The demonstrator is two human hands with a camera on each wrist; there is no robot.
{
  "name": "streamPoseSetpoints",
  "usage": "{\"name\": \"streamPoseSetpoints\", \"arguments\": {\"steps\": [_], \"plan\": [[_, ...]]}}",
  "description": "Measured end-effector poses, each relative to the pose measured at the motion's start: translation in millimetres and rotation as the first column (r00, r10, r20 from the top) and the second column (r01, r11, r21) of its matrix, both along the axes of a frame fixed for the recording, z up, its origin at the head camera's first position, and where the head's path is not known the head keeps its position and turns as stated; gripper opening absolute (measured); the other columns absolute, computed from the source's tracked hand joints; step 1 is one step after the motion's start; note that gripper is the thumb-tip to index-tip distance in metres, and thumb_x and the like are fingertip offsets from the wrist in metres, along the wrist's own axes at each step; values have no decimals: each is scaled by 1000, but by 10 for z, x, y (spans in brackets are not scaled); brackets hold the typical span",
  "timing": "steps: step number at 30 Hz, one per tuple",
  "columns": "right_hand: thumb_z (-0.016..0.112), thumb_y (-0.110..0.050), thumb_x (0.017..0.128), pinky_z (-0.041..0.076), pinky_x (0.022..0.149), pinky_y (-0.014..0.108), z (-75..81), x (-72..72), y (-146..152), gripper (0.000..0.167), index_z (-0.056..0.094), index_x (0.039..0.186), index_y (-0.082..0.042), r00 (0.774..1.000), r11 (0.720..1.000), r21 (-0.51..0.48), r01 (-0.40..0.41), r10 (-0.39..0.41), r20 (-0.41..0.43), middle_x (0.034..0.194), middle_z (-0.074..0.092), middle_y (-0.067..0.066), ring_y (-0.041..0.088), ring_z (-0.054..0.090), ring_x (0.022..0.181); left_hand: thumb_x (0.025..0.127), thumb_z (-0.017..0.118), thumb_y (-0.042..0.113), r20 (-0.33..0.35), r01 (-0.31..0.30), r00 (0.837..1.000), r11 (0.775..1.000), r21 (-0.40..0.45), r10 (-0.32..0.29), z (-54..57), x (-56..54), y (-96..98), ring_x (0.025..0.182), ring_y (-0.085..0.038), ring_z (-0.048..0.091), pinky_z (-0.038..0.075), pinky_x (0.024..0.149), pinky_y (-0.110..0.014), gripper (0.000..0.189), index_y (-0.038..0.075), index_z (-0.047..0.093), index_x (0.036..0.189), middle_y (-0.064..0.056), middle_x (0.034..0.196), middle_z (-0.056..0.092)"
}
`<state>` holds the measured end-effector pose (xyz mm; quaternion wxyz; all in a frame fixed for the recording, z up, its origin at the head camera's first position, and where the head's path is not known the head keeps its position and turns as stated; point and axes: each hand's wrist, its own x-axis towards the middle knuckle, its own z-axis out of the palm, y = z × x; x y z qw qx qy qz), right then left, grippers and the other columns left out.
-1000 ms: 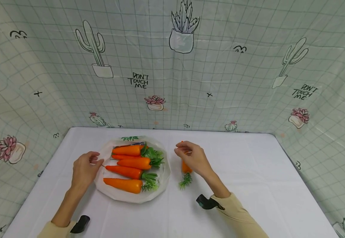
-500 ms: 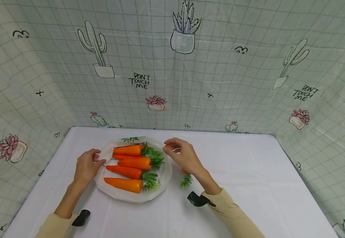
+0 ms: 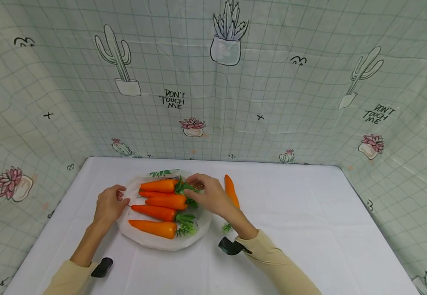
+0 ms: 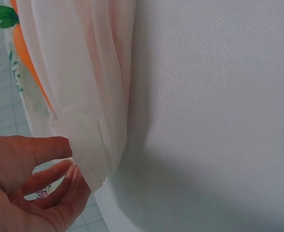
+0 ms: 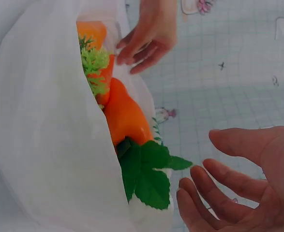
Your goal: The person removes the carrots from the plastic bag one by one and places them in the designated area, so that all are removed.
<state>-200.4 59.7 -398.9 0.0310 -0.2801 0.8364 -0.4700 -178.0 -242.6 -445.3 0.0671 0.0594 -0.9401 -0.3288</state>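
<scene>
A round, thin white plastic bag with a green leaf print lies with its mouth up. Several orange carrots with green tops rest inside it, side by side. My left hand pinches the bag's left edge between thumb and fingers; the left wrist view shows the edge of the bag drawn up there. My right hand is over the bag's right side, fingers loosely bent and holding nothing. In the right wrist view its fingertips are right at the dark green leaves of one carrot.
One more carrot lies on the white table right of the bag, partly hidden by my right forearm. A grid-patterned cloth with cactus drawings hangs behind and at both sides.
My right hand has moved left from above the loose carrot to the bag's right side, uncovering that carrot's orange tip. The left hand has stayed at the bag's left edge.
</scene>
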Motion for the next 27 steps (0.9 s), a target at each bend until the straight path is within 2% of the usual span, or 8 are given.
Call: {"name": "streamPoseSetpoints", "arguments": {"steps": [5,16,22,27], "plan": [[71,-11,97,52,101,44,-37,1,-114,32,66,125,4,1000,998,49,-31,31,3,123,67,19,35,64,115,89,70,-5,15,2,1000,1000,15,-2,-22,-6,-15,88,-39,63,57,81,-51,31,-17,60,116,-28,97,62],[74,-9,95,52,101,43,-135,29,-269,35,66,127,3,1000,990,138,-17,14,24,125,65,18,32,62,116,90,67,-3,16,10,1000,998,58,-10,-65,-27,-45,89,-40,66,57,81,-52,29,-16,61,115,-28,97,64],[75,-10,94,50,103,38,-198,24,-330,34,67,125,2,999,976,218,-13,19,-25,125,67,14,28,61,119,90,66,-3,18,7,1000,998,58,-8,-73,-29,-46,90,-41,66,57,81,-52,28,-16,62,115,-27,98,64],[76,-12,94,50,100,34,-236,44,-356,33,69,123,2,998,968,251,-4,20,-62,123,67,14,26,59,114,91,66,-3,25,6,1000,998,65,-8,-65,-19,-37,90,-41,66,58,80,-51,27,-16,61,115,-28,99,64]]}}
